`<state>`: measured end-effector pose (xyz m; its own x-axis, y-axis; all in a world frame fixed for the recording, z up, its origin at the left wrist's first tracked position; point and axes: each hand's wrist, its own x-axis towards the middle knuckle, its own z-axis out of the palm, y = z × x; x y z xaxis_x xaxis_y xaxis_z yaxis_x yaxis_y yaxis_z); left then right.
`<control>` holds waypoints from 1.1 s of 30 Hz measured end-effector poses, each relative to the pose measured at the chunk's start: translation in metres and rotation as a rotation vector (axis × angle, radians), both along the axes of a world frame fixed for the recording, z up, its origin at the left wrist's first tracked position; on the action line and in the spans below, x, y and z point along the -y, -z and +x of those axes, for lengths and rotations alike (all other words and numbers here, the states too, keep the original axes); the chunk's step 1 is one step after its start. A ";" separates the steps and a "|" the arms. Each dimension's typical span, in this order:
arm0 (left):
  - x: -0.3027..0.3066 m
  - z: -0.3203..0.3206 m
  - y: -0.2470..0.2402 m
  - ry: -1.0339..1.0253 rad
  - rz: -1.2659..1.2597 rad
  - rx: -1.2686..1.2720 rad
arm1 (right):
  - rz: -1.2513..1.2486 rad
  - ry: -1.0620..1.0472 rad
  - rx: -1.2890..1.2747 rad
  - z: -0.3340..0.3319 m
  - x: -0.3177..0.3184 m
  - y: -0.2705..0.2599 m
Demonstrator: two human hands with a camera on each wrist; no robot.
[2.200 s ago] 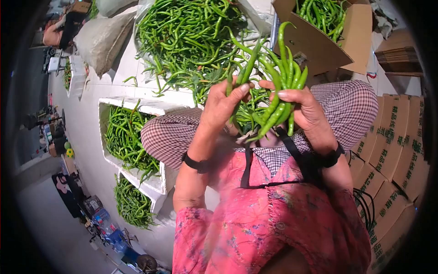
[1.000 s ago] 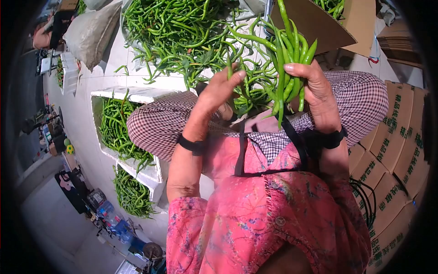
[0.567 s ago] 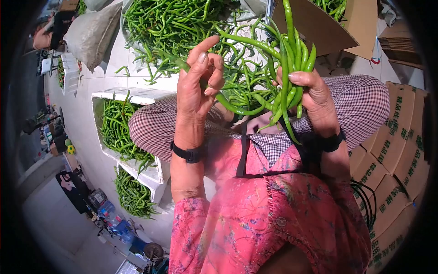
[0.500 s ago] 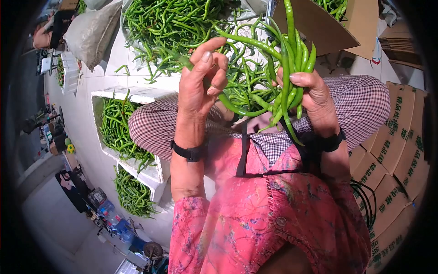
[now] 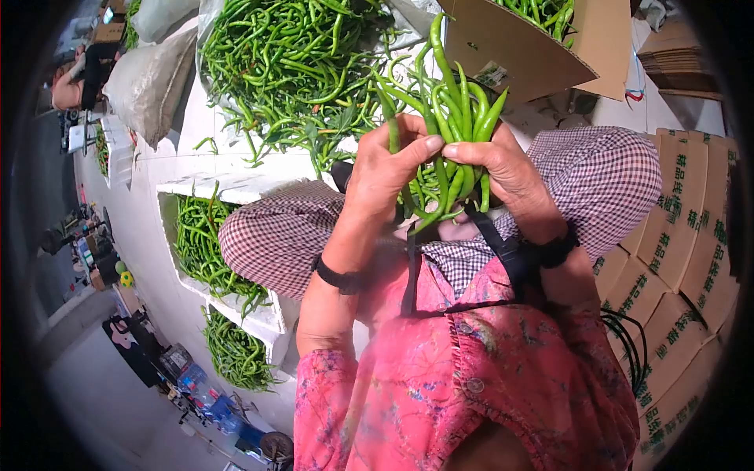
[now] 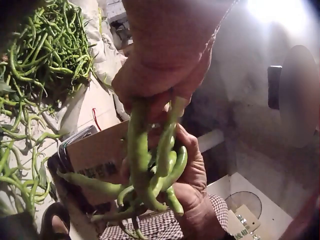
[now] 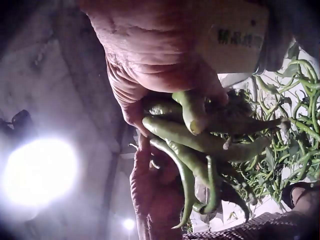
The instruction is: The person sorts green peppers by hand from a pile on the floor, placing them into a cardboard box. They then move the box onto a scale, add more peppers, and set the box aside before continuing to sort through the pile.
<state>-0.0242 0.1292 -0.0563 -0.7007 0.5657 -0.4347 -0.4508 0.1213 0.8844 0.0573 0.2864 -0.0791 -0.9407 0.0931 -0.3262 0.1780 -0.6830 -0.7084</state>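
In the head view the right hand (image 5: 509, 174) grips a bunch of long green peppers (image 5: 463, 118), its thumb across them. The left hand (image 5: 382, 171) is close beside it, fingers curled round one or two peppers, its thumb tip meeting the right thumb at the bunch. The left wrist view has peppers (image 6: 139, 155) hanging under the left hand (image 6: 165, 50), with the right hand (image 6: 195, 190) behind them. Pepper ends (image 7: 185, 137) stick out below the right hand (image 7: 155, 50) in the right wrist view, the left hand (image 7: 155, 200) beyond.
A large pepper heap (image 5: 290, 63) lies ahead on plastic. Left stand white foam boxes (image 5: 236, 184) of peppers and a stuffed sack (image 5: 151, 85). An open carton (image 5: 510, 59) is front right; printed flat cartons (image 5: 675, 228) lie at the right.
The left hand, which was apart on the left with a pepper, has come rightward to meet the right hand. The right hand and its bunch have shifted left and slightly down.
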 end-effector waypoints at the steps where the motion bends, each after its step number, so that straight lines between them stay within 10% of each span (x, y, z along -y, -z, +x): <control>1: 0.001 -0.002 0.000 -0.041 0.054 0.100 | -0.002 0.020 0.000 -0.001 0.000 -0.001; 25: -0.015 -0.067 -0.056 -0.271 0.523 0.343 | -0.344 0.106 0.163 -0.002 -0.017 0.033; 33: -0.071 -0.096 -0.111 0.038 0.552 0.131 | -0.332 -0.056 0.026 -0.002 -0.004 0.077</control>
<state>-0.1206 0.2007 0.0549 -0.6356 0.7573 -0.1497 -0.5655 -0.3247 0.7581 0.0555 0.2907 -0.1565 -0.9322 -0.0735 -0.3544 0.2367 -0.8644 -0.4436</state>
